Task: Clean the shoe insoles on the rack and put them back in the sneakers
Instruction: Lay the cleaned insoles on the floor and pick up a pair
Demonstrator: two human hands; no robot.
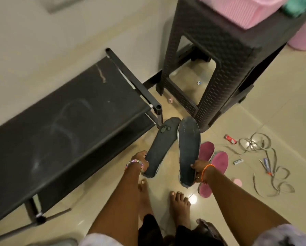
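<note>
I hold two dark insoles above the floor, toes pointing away from me. My left hand (141, 161) grips the heel end of the left insole (160, 146), which has small dark marks near its toe. My right hand (199, 168) grips the heel end of the right insole (188, 148), its edges pale and worn. The black shoe rack (63, 121) stands to the left with dusty shoe prints on its top shelf. No sneakers are in view.
A dark woven-pattern stool (219, 55) stands ahead with a pink basket (240, 9) on it. Two pink insoles (217, 161) lie on the tiled floor at right, beside loose grey laces (260, 144), wrappers and a pen. My bare feet (178, 205) are below.
</note>
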